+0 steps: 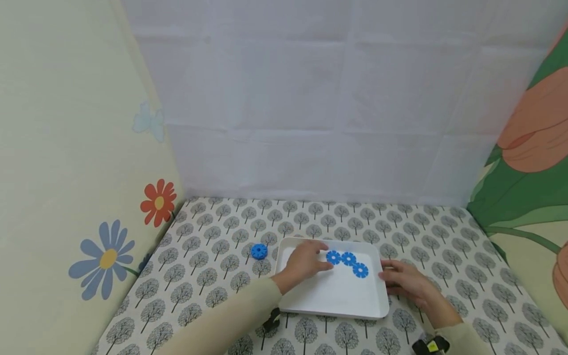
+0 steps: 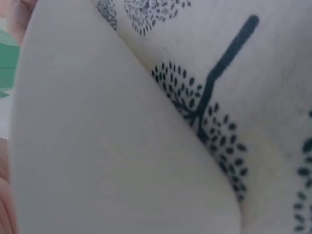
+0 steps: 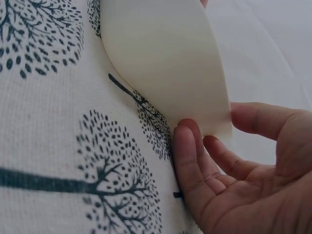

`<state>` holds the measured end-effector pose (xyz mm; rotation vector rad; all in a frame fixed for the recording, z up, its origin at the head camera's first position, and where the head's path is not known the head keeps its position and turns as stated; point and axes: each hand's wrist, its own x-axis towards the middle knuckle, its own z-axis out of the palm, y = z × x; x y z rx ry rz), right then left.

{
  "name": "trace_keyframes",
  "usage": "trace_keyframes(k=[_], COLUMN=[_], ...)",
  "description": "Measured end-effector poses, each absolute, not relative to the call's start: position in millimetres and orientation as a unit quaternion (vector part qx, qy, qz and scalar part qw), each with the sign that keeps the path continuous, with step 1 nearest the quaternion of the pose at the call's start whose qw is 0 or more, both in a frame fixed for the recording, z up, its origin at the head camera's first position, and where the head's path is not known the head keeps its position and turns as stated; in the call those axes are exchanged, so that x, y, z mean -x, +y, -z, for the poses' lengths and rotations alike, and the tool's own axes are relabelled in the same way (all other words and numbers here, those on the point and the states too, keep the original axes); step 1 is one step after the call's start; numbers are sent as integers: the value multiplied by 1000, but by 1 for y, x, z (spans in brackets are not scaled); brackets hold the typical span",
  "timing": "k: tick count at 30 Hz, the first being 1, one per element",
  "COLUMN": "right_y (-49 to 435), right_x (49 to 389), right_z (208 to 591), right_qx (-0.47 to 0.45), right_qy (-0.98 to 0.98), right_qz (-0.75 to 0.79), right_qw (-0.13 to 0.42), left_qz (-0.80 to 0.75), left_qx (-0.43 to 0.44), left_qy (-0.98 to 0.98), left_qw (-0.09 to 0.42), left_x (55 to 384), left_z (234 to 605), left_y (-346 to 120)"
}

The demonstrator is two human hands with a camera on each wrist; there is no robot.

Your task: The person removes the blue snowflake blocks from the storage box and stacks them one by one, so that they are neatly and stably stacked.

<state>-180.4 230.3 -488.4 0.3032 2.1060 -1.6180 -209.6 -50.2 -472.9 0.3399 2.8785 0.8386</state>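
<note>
In the head view, my left hand (image 1: pixel 303 262) hovers over the left part of a white tray (image 1: pixel 330 296). Its thumb and fingers spread apart, with the tips close to the leftmost blue notched plastic disc (image 1: pixel 333 257). Beside that lies a middle blue disc (image 1: pixel 348 259), and a third disc (image 1: pixel 361 269) sits lower right, the three in a bent row. At the tray's right side, my right hand (image 1: pixel 408 281) holds the edge. Its curled fingers (image 3: pixel 186 151) meet the outer wall (image 3: pixel 165 63) low down, while another digit touches the rim.
A blue notched piece (image 1: pixel 259 251), thicker than those in the tray, lies left of the tray on the tree-print cloth (image 1: pixel 208 276). A white sheet (image 1: pixel 288 98) hangs behind the table, and painted walls (image 1: pixel 66 148) stand at both sides.
</note>
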Motion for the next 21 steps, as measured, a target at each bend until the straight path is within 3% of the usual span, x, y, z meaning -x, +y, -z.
trace_keyframes(k=[21], right_y=[229], right_x=[181], right_z=[485], right_qx=[-128], right_qy=[768], right_qz=[579], right_qw=[241], left_qz=[-198], left_qx=[-104], left_qy=[973], left_qw=[57], left_x=[213], left_z=[486], left_y=[-29])
